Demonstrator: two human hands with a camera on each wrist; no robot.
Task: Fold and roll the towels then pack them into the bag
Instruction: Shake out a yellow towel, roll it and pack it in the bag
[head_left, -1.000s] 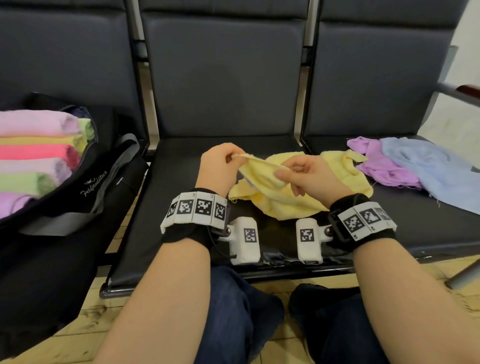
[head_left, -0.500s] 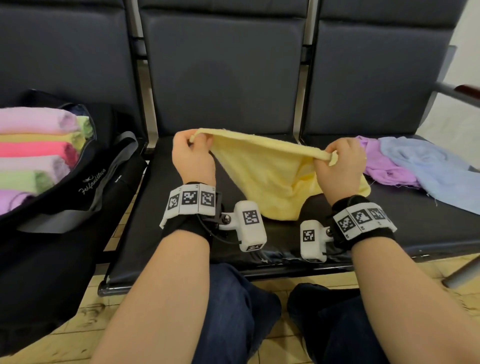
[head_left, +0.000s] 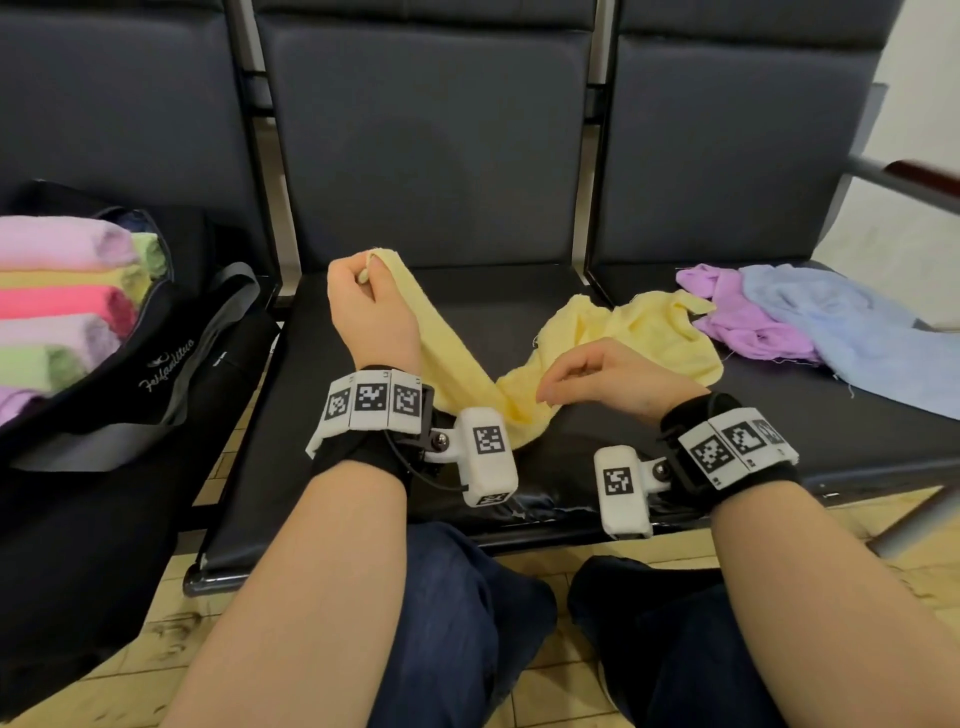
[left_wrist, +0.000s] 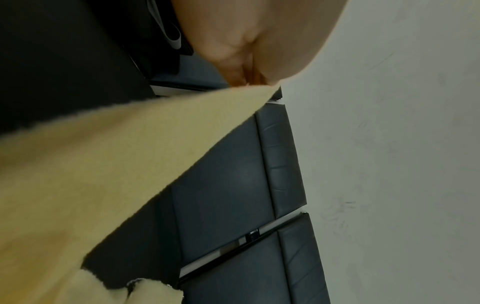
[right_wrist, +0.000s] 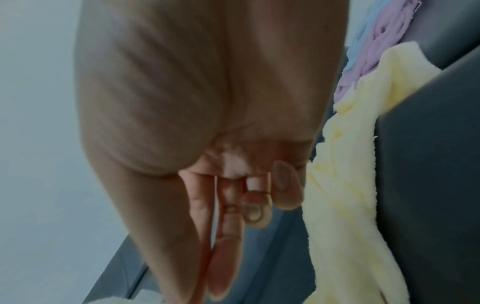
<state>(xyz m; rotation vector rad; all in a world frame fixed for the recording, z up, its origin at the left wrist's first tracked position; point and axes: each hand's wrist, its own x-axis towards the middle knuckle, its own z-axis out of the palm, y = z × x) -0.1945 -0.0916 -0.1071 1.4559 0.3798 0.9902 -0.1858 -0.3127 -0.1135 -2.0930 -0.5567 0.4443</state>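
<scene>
A yellow towel (head_left: 639, 332) lies partly on the middle seat (head_left: 363, 478). My left hand (head_left: 370, 266) pinches one corner of it and holds that corner up at the seat's back left, so the cloth hangs slanting down to the right. The left wrist view shows the same pinch of my left hand (left_wrist: 249, 78) on the yellow towel (left_wrist: 91, 164). My right hand (head_left: 556, 382) hovers low over the towel's bunched middle with loosely curled fingers that hold nothing. In the right wrist view, the fingers (right_wrist: 226, 205) are empty beside the towel (right_wrist: 345, 185).
A black bag (head_left: 171, 364) stands open on the left seat with several rolled towels (head_left: 62, 301) stacked inside. A purple towel (head_left: 748, 322) and a light blue towel (head_left: 841, 332) lie crumpled on the right seat. A metal armrest (head_left: 914, 182) is at far right.
My right hand has let go of the towel's right corner and dropped toward the middle. The towel's right side has fallen onto the seat. My left hand still holds its corner up.
</scene>
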